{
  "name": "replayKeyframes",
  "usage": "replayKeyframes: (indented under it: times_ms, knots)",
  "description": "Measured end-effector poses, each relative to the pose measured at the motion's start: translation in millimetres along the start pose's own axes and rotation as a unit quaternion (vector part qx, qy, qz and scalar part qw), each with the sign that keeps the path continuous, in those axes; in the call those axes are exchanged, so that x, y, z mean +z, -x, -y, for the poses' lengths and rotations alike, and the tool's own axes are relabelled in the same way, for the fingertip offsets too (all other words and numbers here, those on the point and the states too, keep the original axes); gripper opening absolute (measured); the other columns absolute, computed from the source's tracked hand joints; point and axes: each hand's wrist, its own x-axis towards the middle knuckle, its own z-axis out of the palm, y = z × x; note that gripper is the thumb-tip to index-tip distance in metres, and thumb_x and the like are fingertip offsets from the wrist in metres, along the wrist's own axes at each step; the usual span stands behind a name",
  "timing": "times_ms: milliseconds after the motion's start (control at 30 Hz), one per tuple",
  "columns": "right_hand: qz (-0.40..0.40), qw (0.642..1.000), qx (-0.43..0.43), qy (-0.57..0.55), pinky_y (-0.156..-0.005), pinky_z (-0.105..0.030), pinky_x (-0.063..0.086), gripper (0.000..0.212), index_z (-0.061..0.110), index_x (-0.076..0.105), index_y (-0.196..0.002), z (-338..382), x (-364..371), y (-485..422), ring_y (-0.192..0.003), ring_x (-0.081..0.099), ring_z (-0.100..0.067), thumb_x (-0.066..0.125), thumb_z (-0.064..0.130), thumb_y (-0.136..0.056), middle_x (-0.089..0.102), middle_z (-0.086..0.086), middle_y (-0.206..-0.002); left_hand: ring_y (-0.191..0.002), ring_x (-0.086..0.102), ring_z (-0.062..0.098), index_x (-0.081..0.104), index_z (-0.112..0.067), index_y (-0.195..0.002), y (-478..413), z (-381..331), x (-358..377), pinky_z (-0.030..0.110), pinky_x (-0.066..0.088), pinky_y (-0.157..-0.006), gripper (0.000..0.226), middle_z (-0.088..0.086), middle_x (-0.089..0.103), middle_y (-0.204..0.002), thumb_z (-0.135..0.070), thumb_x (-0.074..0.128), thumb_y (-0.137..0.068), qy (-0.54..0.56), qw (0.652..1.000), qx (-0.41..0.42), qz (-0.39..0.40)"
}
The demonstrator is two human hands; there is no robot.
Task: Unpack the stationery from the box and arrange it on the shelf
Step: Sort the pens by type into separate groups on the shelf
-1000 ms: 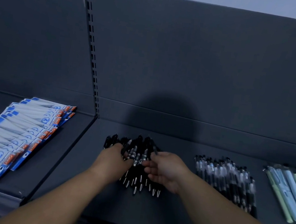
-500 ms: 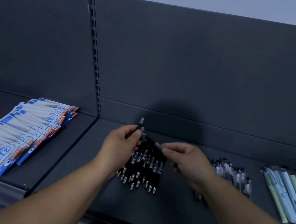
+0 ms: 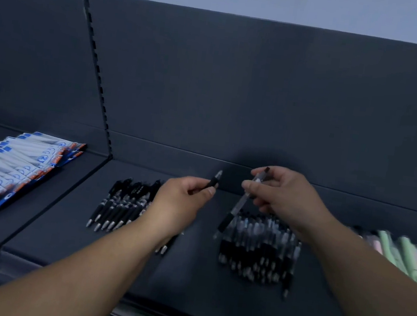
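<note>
Shelf: dark grey metal shelf (image 3: pixel 185 282) with a flat deck and an upright back panel; all the stock in view lies on it.
Left bay: overlapped blue-and-white card packets (image 3: pixel 15 167), well apart from both hands.
Black row: black plastic click pens (image 3: pixel 121 207), long axes front-to-back, silver tips toward the viewer; partly under the left forearm.
Clear heap: clear-barrelled pens with black grips (image 3: pixel 256 246), same lie, just below the right hand.
Far right: pastel green and pink pens (image 3: pixel 406 255), partly hidden by the right arm.
Left hand (image 3: pixel 183 199): fingers curled, pinching a single black pen (image 3: pixel 213 181) whose tip points up and away.
Right hand (image 3: pixel 284 194): thumb and fingers pinch a single clear pen (image 3: pixel 241 204) near its top; grip end hangs down-left over the heap's near edge.
Key relation: each hand is nearest its matching pile. The clear pen roughly shares the heap's axis; the black pen points opposite to its row and likely needs reversing.
Box: not in view.
</note>
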Motion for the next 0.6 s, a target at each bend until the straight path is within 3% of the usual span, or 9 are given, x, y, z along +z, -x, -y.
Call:
replayKeyframes:
  times_ms: [67,133,200,267,367,467,600]
  knots:
    - [0.007,1.0,-0.007,-0.003,-0.052,-0.02,0.049,0.018,0.015,0.064,-0.097,-5,-12,2,-0.056,0.059,-0.006,0.074,0.02,-0.083,0.068,-0.002,-0.073,-0.093,0.068,0.006,0.073,-0.018,-0.105,4,-4,19,0.024,0.053,-0.086,0.017,-0.004,0.074,-0.096,-0.021,0.064,-0.091,0.071,0.996,-0.038,0.026]
    - [-0.029,0.999,-0.029,-0.025,-0.057,-0.023,0.052,0.011,0.013,0.065,-0.091,-12,-25,5,-0.061,0.062,-0.01,0.072,0.017,-0.085,0.068,-0.005,-0.075,-0.1,0.068,0.014,0.072,-0.015,-0.106,8,-4,34,0.034,0.053,-0.093,0.018,-0.001,0.074,-0.1,-0.019,0.064,-0.09,0.112,0.992,-0.056,0.025]
    - [-0.101,0.992,-0.063,-0.052,-0.066,-0.031,0.057,0.009,0.012,0.064,-0.081,-20,-38,9,-0.068,0.067,-0.018,0.073,0.014,-0.084,0.07,-0.007,-0.073,-0.096,0.068,0.011,0.072,-0.014,-0.106,8,-1,45,0.027,0.054,-0.087,0.019,-0.003,0.074,-0.098,-0.021,0.066,-0.089,0.124,0.99,-0.069,-0.011]
    - [-0.134,0.986,-0.07,-0.068,-0.074,-0.039,0.058,0.013,0.013,0.063,-0.074,-27,-45,14,-0.074,0.07,-0.026,0.075,0.01,-0.08,0.072,-0.011,-0.074,-0.08,0.064,0.006,0.071,-0.011,-0.103,9,-1,56,0.017,0.05,-0.071,0.017,-0.002,0.072,-0.094,-0.019,0.067,-0.088,0.152,0.983,-0.088,-0.046]
    - [-0.076,0.991,-0.043,-0.105,-0.073,-0.039,0.056,0.015,0.01,0.063,-0.074,-38,-40,25,-0.068,0.068,-0.023,0.077,0.006,-0.076,0.072,-0.019,-0.081,-0.069,0.061,0.011,0.064,-0.014,-0.087,12,-9,77,0.019,0.052,-0.06,0.003,0.004,0.069,-0.083,-0.016,0.066,-0.088,0.244,0.958,-0.148,-0.036]
    - [-0.03,0.995,-0.027,-0.088,-0.062,-0.027,0.053,0.014,0.013,0.065,-0.077,-49,-42,32,-0.061,0.062,-0.01,0.079,0.011,-0.077,0.07,-0.007,-0.073,-0.057,0.065,0.006,0.051,-0.016,-0.079,13,-16,96,0.018,0.055,-0.06,0.017,-0.002,0.068,-0.066,-0.015,0.064,-0.09,0.333,0.924,-0.183,-0.041]
    - [0.016,0.996,0.001,-0.093,-0.06,-0.023,0.052,0.012,0.014,0.068,-0.087,-61,-60,33,-0.066,0.063,-0.008,0.077,0.009,-0.079,0.07,0.0,-0.074,-0.061,0.065,0.011,0.047,-0.015,-0.081,15,-19,111,0.019,0.056,-0.064,0.019,0.006,0.066,-0.079,-0.007,0.061,-0.091,0.426,0.88,-0.197,-0.074]
